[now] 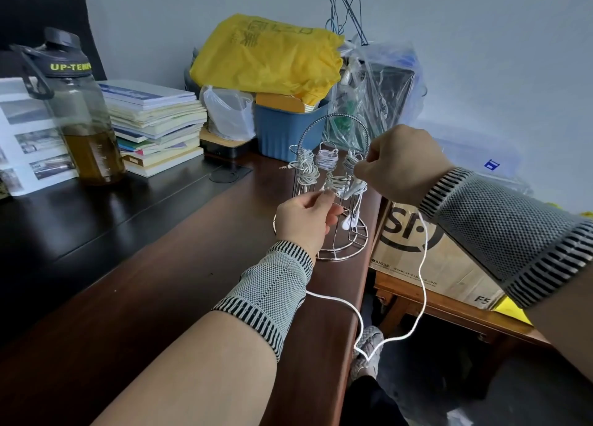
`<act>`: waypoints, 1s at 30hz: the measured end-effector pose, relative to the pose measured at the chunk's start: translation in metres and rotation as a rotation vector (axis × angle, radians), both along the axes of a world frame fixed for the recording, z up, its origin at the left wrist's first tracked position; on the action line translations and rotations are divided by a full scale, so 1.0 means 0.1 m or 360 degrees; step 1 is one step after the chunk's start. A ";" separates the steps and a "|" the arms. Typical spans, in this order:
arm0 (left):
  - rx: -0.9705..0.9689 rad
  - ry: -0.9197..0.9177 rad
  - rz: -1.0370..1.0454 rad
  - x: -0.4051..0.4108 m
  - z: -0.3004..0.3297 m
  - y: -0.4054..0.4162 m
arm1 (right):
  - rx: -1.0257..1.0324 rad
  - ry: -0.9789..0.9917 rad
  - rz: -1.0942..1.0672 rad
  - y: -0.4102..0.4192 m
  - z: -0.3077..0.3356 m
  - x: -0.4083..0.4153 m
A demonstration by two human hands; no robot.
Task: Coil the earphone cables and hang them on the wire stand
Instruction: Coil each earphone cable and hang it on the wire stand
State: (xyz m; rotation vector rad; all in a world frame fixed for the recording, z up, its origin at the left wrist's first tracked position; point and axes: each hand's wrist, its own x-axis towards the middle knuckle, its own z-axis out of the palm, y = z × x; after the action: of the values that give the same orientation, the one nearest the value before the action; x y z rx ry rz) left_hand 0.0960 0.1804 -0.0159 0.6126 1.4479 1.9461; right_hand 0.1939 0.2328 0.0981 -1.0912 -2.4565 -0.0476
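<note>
A silver wire stand with a round base and an arched handle (333, 182) sits at the right edge of a dark brown wooden tabletop (179, 265), with several coiled white earphone bundles (327, 161) already hanging from its upper hooks. The left hand (305, 218) is in front of the stand with its fingers curled, pinching the earbud end of a loose white earphone cable (424, 265); two earbuds dangle just beside its fingertips. The right hand (402, 164) is raised near the stand's handle, fingers closed and pinching the same cable, though exactly where the pinch falls is hard to make out against the hung bundles. From there the cable drops in a long slack loop off the tabletop's right edge, hangs down near a shoe on the floor, and climbs back over that edge towards the left wrist. Most of the cable looks not yet coiled. The likely trouble lies in that hanging loop: it could snag on the tabletop's edge or the foot as it is drawn up, and a sudden tug might tip the light stand, which sits near the edge, or pull a neighbouring bundle off its hook.
</note>
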 end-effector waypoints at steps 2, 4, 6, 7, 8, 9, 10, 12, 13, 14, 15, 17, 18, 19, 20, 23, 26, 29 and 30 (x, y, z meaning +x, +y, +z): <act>-0.0004 0.0017 0.0016 0.00 0.00 0.01 | -0.0066 -0.0004 0.0020 -0.02 0.00 0.00; -0.0027 0.0074 0.0035 -0.01 -0.01 0.02 | -0.0158 -0.0025 0.0010 -0.01 -0.01 0.00; -0.0036 0.0143 0.0043 -0.01 -0.02 0.02 | -0.0204 -0.0039 -0.0012 0.02 -0.01 -0.02; -0.0033 0.0172 0.0050 -0.01 -0.03 0.03 | -0.0207 -0.0041 -0.0016 0.03 -0.01 -0.03; -0.0034 0.0194 0.0058 -0.01 -0.04 0.03 | -0.0202 -0.0048 -0.0019 0.04 0.00 -0.04; -0.0039 0.0221 0.0070 -0.02 -0.04 0.03 | -0.0186 -0.0064 -0.0025 0.06 0.00 -0.05; -0.0043 0.0250 0.0084 -0.03 -0.05 0.04 | -0.0157 -0.0092 -0.0038 0.07 0.01 -0.07; -0.0047 0.0302 0.0109 -0.04 -0.06 0.05 | -0.0064 -0.0172 -0.0068 0.11 0.02 -0.09; -0.0051 0.0318 0.0121 -0.04 -0.07 0.05 | -0.0021 -0.0214 -0.0072 0.13 0.02 -0.11; -0.0049 0.0325 0.0128 -0.03 -0.07 0.06 | 0.0008 -0.0249 -0.0070 0.15 0.02 -0.12; -0.0039 0.0332 0.0129 -0.03 -0.07 0.05 | 0.0026 -0.0273 -0.0064 0.16 0.02 -0.14; -0.0025 0.0336 0.0100 -0.01 -0.06 0.04 | 0.0047 -0.0297 -0.0051 0.18 0.02 -0.18; -0.0020 0.0336 0.0079 -0.01 -0.05 0.04 | 0.0047 -0.0305 -0.0049 0.18 0.03 -0.20; -0.0014 0.0338 0.0064 0.00 -0.05 0.04 | 0.0036 -0.0311 -0.0052 0.18 0.04 -0.22; -0.0008 0.0336 0.0056 0.00 -0.05 0.04 | 0.0014 -0.0318 -0.0060 0.18 0.05 -0.23; 0.0008 0.0346 0.0047 0.01 -0.05 0.04 | -0.0058 -0.0372 -0.0071 0.17 0.09 -0.25; -0.0003 0.0373 0.0053 0.01 -0.04 0.04 | -0.0144 -0.0392 -0.0049 0.17 0.13 -0.25; -0.0019 0.0383 0.0057 0.00 -0.04 0.04 | -0.0213 -0.0406 -0.0029 0.17 0.16 -0.25; -0.0027 0.0389 0.0052 0.00 -0.04 0.04 | -0.0231 -0.0406 -0.0020 0.17 0.16 -0.25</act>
State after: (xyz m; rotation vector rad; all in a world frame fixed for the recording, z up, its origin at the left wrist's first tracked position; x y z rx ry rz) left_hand 0.0963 0.1842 -0.0198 0.8481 1.6285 1.9346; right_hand 0.1688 0.2500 0.1142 -1.2288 -2.7153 -0.0132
